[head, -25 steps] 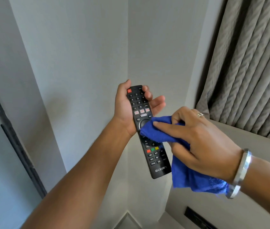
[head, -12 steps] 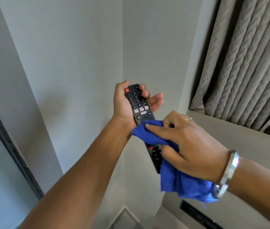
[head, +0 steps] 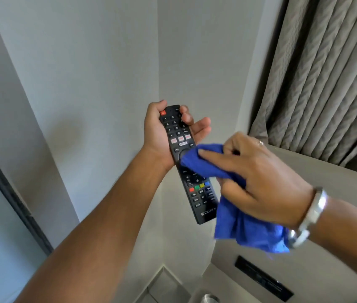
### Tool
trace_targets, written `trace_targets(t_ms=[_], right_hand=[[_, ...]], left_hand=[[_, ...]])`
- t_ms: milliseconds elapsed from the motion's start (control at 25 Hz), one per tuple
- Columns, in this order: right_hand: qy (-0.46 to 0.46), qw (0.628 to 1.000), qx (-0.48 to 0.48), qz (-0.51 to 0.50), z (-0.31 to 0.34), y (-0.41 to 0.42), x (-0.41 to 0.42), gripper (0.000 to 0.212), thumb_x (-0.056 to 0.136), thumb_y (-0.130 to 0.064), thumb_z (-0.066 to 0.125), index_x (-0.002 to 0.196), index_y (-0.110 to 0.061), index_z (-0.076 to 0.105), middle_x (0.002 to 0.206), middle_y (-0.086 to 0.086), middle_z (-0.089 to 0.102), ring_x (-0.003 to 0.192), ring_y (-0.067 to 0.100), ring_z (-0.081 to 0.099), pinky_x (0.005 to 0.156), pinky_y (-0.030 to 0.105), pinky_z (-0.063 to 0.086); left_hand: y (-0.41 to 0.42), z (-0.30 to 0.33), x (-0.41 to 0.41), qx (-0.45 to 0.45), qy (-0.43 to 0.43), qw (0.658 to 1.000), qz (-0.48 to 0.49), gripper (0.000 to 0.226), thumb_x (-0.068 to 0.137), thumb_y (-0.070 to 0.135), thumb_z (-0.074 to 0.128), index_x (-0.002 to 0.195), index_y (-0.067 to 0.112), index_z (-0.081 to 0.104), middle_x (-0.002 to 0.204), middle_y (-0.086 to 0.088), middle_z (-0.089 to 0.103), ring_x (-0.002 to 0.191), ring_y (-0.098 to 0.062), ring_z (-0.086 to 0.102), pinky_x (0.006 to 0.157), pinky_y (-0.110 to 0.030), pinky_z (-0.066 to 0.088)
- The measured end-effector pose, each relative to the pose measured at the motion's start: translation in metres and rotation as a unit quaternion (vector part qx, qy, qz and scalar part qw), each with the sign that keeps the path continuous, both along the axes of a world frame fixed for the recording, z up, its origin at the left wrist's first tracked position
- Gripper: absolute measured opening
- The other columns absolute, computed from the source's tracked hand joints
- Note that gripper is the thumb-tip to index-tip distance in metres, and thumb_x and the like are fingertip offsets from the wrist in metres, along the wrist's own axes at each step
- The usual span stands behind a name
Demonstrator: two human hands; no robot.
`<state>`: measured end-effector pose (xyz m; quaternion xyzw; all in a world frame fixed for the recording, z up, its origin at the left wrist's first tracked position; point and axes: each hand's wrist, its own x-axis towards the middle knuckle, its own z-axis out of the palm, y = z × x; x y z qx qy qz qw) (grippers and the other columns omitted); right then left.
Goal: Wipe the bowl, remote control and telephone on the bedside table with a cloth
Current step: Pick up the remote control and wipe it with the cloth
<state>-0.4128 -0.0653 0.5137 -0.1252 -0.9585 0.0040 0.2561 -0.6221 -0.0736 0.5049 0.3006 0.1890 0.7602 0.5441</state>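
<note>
A long black remote control [head: 177, 136] with coloured buttons is held up in front of the wall, button side toward me. My left hand [head: 157, 136] grips its upper half from behind. My right hand [head: 258, 178] holds a bunched blue cloth [head: 245, 226] and presses it with the forefinger on the middle of the remote, over the round pad. The cloth's loose end hangs below my right wrist. The remote's lower end with the brand name shows beside the cloth. The bowl and the telephone are not clearly in view.
Grey walls meet in a corner behind the remote. A grey pleated curtain [head: 326, 79] hangs at the upper right above a beige ledge [head: 347, 180]. A black socket panel [head: 262, 278] sits low on the right. A metal object [head: 210, 299] shows at the bottom edge.
My right hand slid the cloth back up the remote, from the lower buttons to the middle pad, uncovering the coloured buttons and brand name. My left hand kept its grip.
</note>
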Motion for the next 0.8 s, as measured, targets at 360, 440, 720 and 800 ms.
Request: trace_targets(t_ms=[360, 440, 720, 800], right_hand=[[-0.156, 0.982, 0.016, 0.102, -0.038, 0.01, 0.029, 0.052, 0.077, -0.017, 0.052, 0.128, -0.021, 0.059, 0.093, 0.008, 0.048, 0.077, 0.018, 0.043, 0.067, 0.037, 0.05], [-0.126, 0.988, 0.023, 0.081, -0.032, 0.016, 0.025, 0.052, 0.076, -0.02, 0.049, 0.127, -0.02, 0.06, 0.093, 0.008, 0.049, 0.076, 0.02, 0.045, 0.066, 0.039, 0.051], [-0.078, 0.993, -0.009, 0.089, -0.048, 0.005, 0.016, 0.054, 0.078, -0.022, 0.046, 0.131, -0.022, 0.056, 0.091, 0.003, 0.042, 0.073, 0.021, 0.041, 0.066, 0.039, 0.048], [-0.084, 0.994, -0.012, 0.071, -0.049, 0.013, 0.027, 0.054, 0.077, -0.021, 0.046, 0.131, -0.022, 0.056, 0.09, 0.003, 0.043, 0.073, 0.02, 0.043, 0.067, 0.039, 0.048]], left_hand=[[0.003, -0.013, -0.016, -0.02, -0.045, 0.999, 0.018, 0.042, 0.092, 0.047, 0.037, 0.074, 0.013, 0.055, 0.052, 0.003, 0.053, 0.073, -0.03, 0.073, 0.072, -0.04, 0.062], [0.005, -0.018, -0.01, -0.025, -0.049, 0.998, 0.012, 0.042, 0.092, 0.046, 0.038, 0.074, 0.012, 0.056, 0.053, 0.003, 0.054, 0.073, -0.03, 0.073, 0.071, -0.041, 0.062], [0.008, -0.015, 0.001, -0.024, -0.047, 0.999, -0.012, 0.043, 0.092, 0.047, 0.04, 0.075, 0.011, 0.058, 0.053, 0.003, 0.054, 0.073, -0.031, 0.072, 0.07, -0.04, 0.062], [0.007, -0.016, 0.001, -0.021, -0.051, 0.998, -0.004, 0.043, 0.091, 0.047, 0.038, 0.073, 0.013, 0.057, 0.052, 0.004, 0.052, 0.069, -0.03, 0.072, 0.068, -0.039, 0.061]])
